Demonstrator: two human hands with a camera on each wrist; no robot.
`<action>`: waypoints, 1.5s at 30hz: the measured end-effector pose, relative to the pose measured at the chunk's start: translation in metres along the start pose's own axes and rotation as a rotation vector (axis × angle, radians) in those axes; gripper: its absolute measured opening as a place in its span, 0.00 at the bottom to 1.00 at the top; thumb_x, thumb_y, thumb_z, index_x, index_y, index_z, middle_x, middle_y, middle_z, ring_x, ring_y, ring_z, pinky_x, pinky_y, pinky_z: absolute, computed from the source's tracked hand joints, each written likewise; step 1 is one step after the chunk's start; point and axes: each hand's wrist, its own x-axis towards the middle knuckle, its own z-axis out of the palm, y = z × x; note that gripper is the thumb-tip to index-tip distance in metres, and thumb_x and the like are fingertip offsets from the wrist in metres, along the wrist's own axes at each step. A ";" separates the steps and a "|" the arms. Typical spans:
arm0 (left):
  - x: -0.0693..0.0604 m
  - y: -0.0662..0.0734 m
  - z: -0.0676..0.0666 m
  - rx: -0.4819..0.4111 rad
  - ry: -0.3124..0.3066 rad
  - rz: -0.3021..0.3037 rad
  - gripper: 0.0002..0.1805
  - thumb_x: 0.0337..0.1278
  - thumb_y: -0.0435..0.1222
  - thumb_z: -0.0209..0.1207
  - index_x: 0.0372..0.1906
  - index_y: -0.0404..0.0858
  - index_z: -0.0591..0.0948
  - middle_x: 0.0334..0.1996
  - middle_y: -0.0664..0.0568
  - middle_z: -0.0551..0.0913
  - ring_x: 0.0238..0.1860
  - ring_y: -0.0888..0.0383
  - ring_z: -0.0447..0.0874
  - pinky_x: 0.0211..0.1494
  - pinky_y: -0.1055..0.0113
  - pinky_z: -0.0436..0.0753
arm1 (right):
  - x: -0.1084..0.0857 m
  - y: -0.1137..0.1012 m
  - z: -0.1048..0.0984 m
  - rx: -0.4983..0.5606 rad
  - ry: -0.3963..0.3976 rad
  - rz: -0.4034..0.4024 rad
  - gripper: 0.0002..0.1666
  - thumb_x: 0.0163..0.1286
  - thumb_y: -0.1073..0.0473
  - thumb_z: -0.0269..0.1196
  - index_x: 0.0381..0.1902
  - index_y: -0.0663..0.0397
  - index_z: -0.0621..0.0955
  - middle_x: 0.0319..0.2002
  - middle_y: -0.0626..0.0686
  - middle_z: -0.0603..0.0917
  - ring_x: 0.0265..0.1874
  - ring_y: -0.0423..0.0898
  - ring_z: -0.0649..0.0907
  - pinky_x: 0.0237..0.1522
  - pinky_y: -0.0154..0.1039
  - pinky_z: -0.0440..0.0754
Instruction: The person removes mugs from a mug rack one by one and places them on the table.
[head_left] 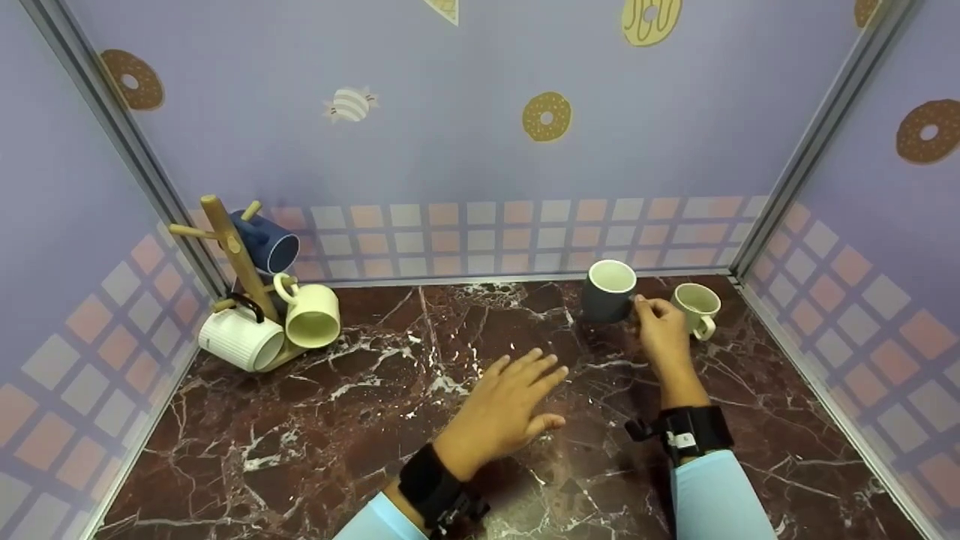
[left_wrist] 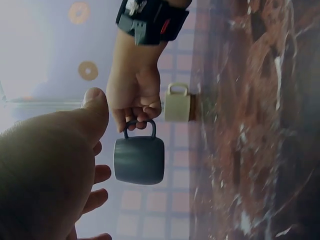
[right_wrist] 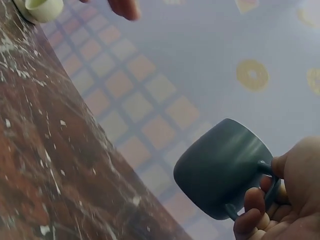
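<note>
By its handle, my right hand [head_left: 663, 337] grips a dark grey-green mug [head_left: 606, 300] with a white inside. In the left wrist view this mug [left_wrist: 139, 160] hangs above the tabletop, and the right wrist view shows fingers curled through the handle of the mug [right_wrist: 222, 170]. My left hand [head_left: 501, 409] is over the middle of the table, palm down with fingers spread, and holds nothing. Just right of my right hand stands a pale green mug [head_left: 694, 307] upright, its handle toward the front right.
A wooden mug tree [head_left: 238, 255] stands at the back left. On it hang a blue mug [head_left: 270, 244], a cream mug [head_left: 313, 311] and a ribbed white mug [head_left: 238, 339]. Patterned walls [head_left: 450, 165] enclose the dark marbled table [head_left: 315, 442] at the back and both sides.
</note>
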 end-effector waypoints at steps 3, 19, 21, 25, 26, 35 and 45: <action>0.000 0.006 0.005 -0.021 -0.027 0.006 0.45 0.80 0.70 0.46 0.91 0.55 0.65 0.92 0.57 0.60 0.93 0.53 0.57 0.96 0.43 0.58 | 0.005 0.008 -0.006 0.013 0.033 0.032 0.21 0.89 0.50 0.62 0.39 0.61 0.83 0.26 0.43 0.81 0.23 0.37 0.82 0.27 0.32 0.82; -0.002 0.016 0.025 -0.051 -0.102 0.046 0.41 0.82 0.65 0.54 0.90 0.55 0.67 0.91 0.54 0.65 0.92 0.52 0.61 0.94 0.41 0.63 | 0.020 0.042 -0.028 0.042 0.114 0.141 0.21 0.91 0.50 0.59 0.40 0.62 0.81 0.25 0.44 0.79 0.22 0.38 0.82 0.20 0.30 0.76; -0.002 0.016 0.025 -0.060 -0.112 0.046 0.41 0.81 0.65 0.54 0.89 0.54 0.67 0.91 0.54 0.66 0.92 0.52 0.61 0.94 0.40 0.63 | 0.020 0.044 -0.030 0.034 0.111 0.151 0.21 0.91 0.50 0.59 0.40 0.61 0.81 0.24 0.44 0.80 0.21 0.38 0.81 0.20 0.31 0.75; -0.003 0.015 0.026 -0.061 -0.111 0.049 0.42 0.81 0.66 0.54 0.89 0.54 0.68 0.90 0.53 0.66 0.92 0.52 0.62 0.93 0.40 0.64 | 0.022 0.049 -0.030 0.037 0.102 0.167 0.22 0.91 0.50 0.58 0.39 0.60 0.80 0.23 0.44 0.78 0.20 0.38 0.80 0.20 0.32 0.75; -0.003 0.015 0.027 -0.060 -0.109 0.050 0.42 0.81 0.66 0.54 0.89 0.54 0.68 0.90 0.53 0.66 0.92 0.52 0.62 0.93 0.40 0.65 | 0.022 0.050 -0.030 0.040 0.101 0.170 0.22 0.91 0.50 0.57 0.39 0.61 0.80 0.23 0.44 0.78 0.20 0.38 0.79 0.20 0.32 0.75; -0.003 0.015 0.028 -0.052 -0.106 0.044 0.42 0.80 0.66 0.54 0.89 0.55 0.68 0.90 0.53 0.66 0.91 0.51 0.63 0.93 0.41 0.66 | 0.023 0.055 -0.028 0.068 0.105 0.187 0.21 0.92 0.52 0.56 0.44 0.66 0.80 0.26 0.44 0.78 0.20 0.37 0.78 0.21 0.30 0.76; -0.003 0.012 0.028 -0.053 -0.129 0.025 0.41 0.81 0.67 0.53 0.89 0.56 0.69 0.90 0.53 0.66 0.92 0.50 0.62 0.93 0.40 0.66 | 0.023 0.057 -0.031 0.119 0.077 0.227 0.19 0.92 0.51 0.57 0.47 0.62 0.80 0.28 0.44 0.80 0.19 0.35 0.74 0.21 0.28 0.74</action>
